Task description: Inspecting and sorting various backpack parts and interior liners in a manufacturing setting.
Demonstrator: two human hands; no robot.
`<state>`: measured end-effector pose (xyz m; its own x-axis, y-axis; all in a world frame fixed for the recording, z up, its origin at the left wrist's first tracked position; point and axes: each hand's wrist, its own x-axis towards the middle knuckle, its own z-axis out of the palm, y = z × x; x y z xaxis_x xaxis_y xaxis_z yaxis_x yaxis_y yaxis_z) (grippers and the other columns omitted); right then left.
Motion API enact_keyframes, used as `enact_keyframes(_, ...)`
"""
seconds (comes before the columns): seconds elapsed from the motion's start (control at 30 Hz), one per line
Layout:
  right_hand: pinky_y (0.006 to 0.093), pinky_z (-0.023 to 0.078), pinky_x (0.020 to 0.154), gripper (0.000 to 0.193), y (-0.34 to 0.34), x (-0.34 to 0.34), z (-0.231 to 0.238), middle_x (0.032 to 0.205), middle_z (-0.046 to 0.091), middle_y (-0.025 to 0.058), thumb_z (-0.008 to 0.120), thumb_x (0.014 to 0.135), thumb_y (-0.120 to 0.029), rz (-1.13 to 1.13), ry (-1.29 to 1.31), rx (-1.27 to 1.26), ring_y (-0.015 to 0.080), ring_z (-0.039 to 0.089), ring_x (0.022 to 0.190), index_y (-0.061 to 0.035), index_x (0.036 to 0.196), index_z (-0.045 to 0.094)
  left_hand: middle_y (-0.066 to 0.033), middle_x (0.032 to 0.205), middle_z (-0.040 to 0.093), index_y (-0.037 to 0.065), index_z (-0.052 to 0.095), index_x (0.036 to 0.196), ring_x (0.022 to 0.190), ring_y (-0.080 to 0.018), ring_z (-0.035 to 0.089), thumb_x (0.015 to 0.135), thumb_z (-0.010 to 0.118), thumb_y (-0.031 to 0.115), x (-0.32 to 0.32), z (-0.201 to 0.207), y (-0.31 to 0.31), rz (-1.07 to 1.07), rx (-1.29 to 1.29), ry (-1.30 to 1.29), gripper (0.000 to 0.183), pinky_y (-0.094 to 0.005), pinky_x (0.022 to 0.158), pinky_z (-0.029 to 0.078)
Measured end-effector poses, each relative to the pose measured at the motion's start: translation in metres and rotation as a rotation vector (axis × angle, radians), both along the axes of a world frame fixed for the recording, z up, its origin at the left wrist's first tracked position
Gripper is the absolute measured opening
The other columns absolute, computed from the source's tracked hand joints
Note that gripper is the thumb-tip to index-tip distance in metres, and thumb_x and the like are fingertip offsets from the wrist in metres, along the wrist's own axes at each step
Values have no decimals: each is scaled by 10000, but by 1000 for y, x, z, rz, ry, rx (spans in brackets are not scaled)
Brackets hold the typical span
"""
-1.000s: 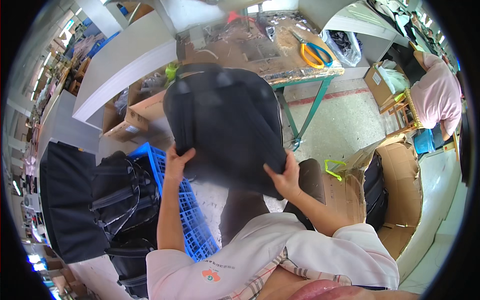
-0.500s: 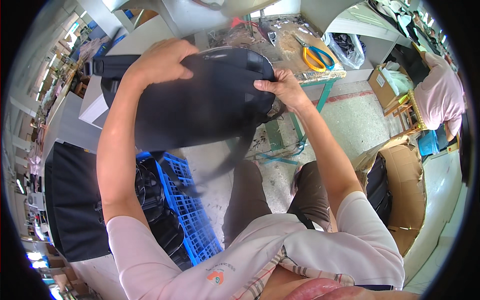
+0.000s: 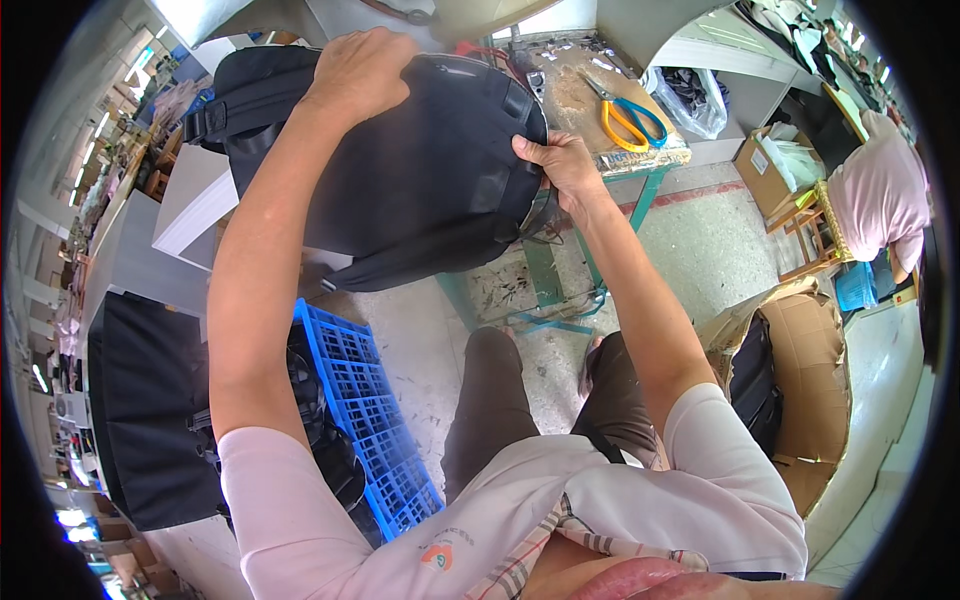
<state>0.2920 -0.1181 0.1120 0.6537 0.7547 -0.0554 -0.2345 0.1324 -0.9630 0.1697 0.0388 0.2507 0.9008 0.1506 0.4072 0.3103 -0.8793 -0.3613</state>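
Observation:
A large black backpack with wide straps hangs in front of me, raised above the floor. My left hand is closed on its upper edge, fingers curled over the far side. At the right end, my right hand pinches the rim by a light-edged seam, thumb on the near face. One padded strap with a buckle sticks out to the left. Another strap runs along the lower edge. The fingertips of both hands are partly hidden behind the fabric.
Orange-and-blue-handled scissors lie on a worn bench with green legs. A blue plastic crate stands at lower left beside black bags. To the right are a cardboard box holding black material and another person near a stool.
My left hand has moved up and right along with the backpack, which has lifted and turned. Its dangling strap has swung up against the lower edge. My right hand has barely moved.

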Motion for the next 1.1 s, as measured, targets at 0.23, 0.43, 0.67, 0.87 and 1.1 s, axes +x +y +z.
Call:
enact_keyframes(0.23,205,417,393,158,-13,-6,-8,654,601,72,660,705,-98,-22,98,33,107,540,482,33,766,597,-131,765,578,36,569,758,795,-298,549,595,506,41,6,-9,-1,-109,22,-20,174,-380,682,425)
enact_keyframes(0.43,245,420,509,215,-25,-26,-9,606,582,49,673,685,-180,33,-741,-168,125,532,532,12,755,605,-175,901,556,16,549,926,863,-315,527,526,636,122,-74,-14,-14,-3,-773,446,423,-352,746,416)
enact_keyframes(0.67,421,373,735,813,-44,-208,16,959,426,190,665,549,-502,150,-1125,224,356,434,897,-13,1122,359,-79,867,581,-34,527,982,780,-153,544,561,568,14,-237,-68,-70,637,-1492,-218,426,-262,720,421)
enact_keyframes(0.87,433,421,794,982,-69,-308,-3,1141,231,384,721,569,-308,510,-1039,-62,489,398,995,36,1240,91,-120,636,552,-37,566,703,469,-202,517,645,579,46,-261,-120,-96,1043,-1666,-656,102,-303,418,406)
enact_keyframes(1.1,251,387,801,483,-57,-201,-24,959,576,137,502,607,4,543,-524,56,154,535,871,35,1088,471,-125,948,500,3,482,1051,839,-191,498,688,637,338,-269,-124,-71,581,-1318,-718,518,-354,751,433)
